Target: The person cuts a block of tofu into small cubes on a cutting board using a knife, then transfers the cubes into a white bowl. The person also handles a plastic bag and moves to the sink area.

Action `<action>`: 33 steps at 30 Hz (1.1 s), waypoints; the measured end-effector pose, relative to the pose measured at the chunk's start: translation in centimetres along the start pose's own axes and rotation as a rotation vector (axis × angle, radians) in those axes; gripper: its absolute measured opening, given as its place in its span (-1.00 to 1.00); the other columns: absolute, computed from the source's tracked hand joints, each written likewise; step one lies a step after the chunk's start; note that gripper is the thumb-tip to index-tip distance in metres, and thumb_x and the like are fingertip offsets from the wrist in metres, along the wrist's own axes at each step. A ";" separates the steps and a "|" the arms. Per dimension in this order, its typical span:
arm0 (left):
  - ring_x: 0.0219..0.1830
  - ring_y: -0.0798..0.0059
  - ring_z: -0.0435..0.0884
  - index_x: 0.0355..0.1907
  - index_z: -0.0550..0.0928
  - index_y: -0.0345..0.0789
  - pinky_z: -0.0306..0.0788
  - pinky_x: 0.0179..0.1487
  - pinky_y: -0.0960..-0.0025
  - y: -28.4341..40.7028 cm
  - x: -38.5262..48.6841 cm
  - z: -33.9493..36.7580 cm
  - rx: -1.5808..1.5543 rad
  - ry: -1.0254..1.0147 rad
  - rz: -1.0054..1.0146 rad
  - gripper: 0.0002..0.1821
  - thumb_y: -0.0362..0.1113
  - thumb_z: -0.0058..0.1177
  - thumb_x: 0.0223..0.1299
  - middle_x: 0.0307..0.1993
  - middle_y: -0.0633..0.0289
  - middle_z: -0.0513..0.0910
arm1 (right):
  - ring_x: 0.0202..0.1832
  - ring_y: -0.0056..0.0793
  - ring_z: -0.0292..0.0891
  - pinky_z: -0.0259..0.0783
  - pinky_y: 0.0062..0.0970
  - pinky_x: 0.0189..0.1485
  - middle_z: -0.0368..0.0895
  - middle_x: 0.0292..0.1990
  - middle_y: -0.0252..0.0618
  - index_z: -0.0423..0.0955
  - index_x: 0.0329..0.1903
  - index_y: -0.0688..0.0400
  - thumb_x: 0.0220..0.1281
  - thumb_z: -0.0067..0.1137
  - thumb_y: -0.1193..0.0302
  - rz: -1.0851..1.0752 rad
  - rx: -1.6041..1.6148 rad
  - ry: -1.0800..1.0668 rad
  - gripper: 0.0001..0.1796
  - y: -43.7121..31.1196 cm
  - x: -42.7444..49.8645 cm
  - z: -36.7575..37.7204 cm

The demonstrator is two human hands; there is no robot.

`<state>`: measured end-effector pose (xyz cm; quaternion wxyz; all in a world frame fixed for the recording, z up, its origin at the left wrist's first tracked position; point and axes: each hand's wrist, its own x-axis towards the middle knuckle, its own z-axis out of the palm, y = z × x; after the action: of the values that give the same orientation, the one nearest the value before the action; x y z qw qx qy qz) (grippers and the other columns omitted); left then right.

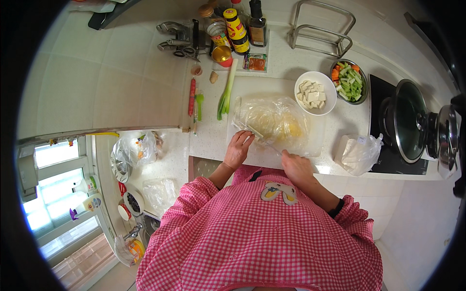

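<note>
My right hand [297,168] is closed around the handle end of a knife, mostly hidden in the fist. Its thin blade [270,145] points up and left along the near edge of a clear plastic bag [278,114]. Pale yellowish food shows through the bag, too blurred to name. My left hand [238,148] has its fingers bent at a narrow pale strip [255,130] beside the blade; whether it grips the strip is unclear. Under the bag lies a white cutting board [316,145]. A white bowl of tofu cubes [312,95] stands at the board's upper right corner.
A metal bowl of chopped vegetables [350,82] stands behind the tofu. On the right are a bagged white block [358,152] and a lidded pan [409,120] on a black cooktop. A leek [227,91] lies left of the board, with sauce bottles [237,31] behind.
</note>
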<state>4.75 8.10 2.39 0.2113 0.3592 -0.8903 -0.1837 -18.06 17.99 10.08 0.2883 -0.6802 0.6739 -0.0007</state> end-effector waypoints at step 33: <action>-0.03 0.16 0.50 -0.21 0.57 -0.27 0.38 0.03 0.17 -0.7 -0.1 1.5 -0.069 0.278 -0.231 -0.65 -0.46 0.32 -0.13 -0.10 0.20 0.57 | -0.44 0.03 0.59 0.46 -0.01 -0.39 0.62 -0.50 -0.09 0.34 -0.21 0.18 0.37 -0.03 0.30 -0.037 0.090 0.090 -0.80 0.3 -0.5 -0.3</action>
<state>4.44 8.03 0.76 0.3222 0.4734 -0.7985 -0.1856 -18.48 18.39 10.39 0.2881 -0.6781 0.6729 -0.0666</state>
